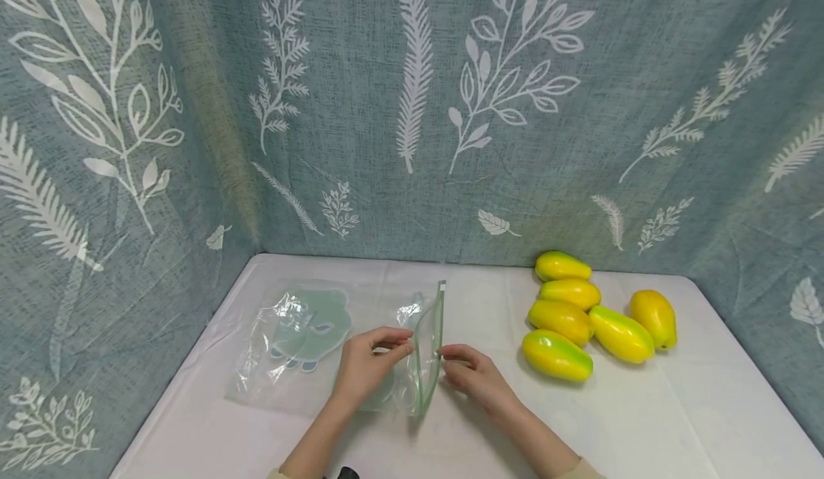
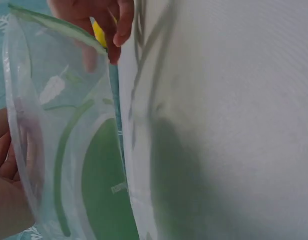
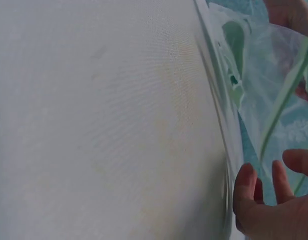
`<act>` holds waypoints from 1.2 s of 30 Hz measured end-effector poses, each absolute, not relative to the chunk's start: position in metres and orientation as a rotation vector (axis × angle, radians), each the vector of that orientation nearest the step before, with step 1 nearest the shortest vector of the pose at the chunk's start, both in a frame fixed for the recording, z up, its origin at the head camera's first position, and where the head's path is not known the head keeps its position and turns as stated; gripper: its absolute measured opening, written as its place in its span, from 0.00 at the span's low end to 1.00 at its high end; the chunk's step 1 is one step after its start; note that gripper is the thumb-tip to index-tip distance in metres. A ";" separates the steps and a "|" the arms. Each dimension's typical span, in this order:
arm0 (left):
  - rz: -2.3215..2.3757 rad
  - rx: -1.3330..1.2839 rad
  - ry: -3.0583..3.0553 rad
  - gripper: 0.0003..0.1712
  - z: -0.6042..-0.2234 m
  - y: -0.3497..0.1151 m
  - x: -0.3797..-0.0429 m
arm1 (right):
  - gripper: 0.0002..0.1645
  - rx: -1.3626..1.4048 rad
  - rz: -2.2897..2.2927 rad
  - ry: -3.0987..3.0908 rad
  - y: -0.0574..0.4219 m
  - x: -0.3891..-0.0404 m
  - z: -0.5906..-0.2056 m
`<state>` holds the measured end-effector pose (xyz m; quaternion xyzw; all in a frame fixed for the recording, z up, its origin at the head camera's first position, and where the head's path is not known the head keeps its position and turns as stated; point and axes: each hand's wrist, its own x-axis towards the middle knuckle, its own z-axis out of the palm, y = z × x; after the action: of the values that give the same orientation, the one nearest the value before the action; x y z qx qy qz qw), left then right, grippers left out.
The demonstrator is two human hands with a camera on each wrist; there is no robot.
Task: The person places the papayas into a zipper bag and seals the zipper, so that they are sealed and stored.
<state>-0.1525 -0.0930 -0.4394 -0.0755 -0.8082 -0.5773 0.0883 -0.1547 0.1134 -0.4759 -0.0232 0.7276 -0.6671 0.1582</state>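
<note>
A large clear zip bag (image 1: 386, 393) with a green-edged mouth and a pale green animal print (image 1: 315, 325) lies on the white table, its mouth end raised and spread apart. At the left lip of the mouth, my left hand (image 1: 368, 361) pinches the plastic between thumb and forefinger. My right hand (image 1: 479, 379) holds the opposite lip by its fingertips, other fingers loosely bent. From the left wrist, the right hand (image 2: 101, 25) shows at the top corner of the film, one finger visible through it. The right wrist view has the right hand's fingers (image 3: 244, 190) beside the green strip.
Several yellow-green papayas (image 1: 556, 355) are grouped on the right of the white table (image 1: 489, 450). A patterned blue-green curtain (image 1: 360, 107) hangs behind and along both sides. A small dark object (image 1: 348, 473) shows at the bottom edge.
</note>
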 end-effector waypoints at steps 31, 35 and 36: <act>-1.793 -0.150 -2.263 0.09 -0.434 -0.095 -0.147 | 0.20 -0.121 -1.827 2.325 0.156 -0.139 -0.461; -1.803 -0.136 -2.267 0.09 -0.435 -0.095 -0.147 | 0.17 -0.083 -1.806 2.516 0.179 -0.132 -0.450; -1.805 -0.134 -2.270 0.09 -0.435 -0.094 -0.147 | 0.17 -0.082 -1.802 2.563 0.185 -0.131 -0.448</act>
<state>-0.1472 -0.0944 -0.4353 -0.0458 -0.7764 -0.6173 0.1190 -0.1311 0.1850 -0.4479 -0.0263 0.8178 -0.5749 0.0038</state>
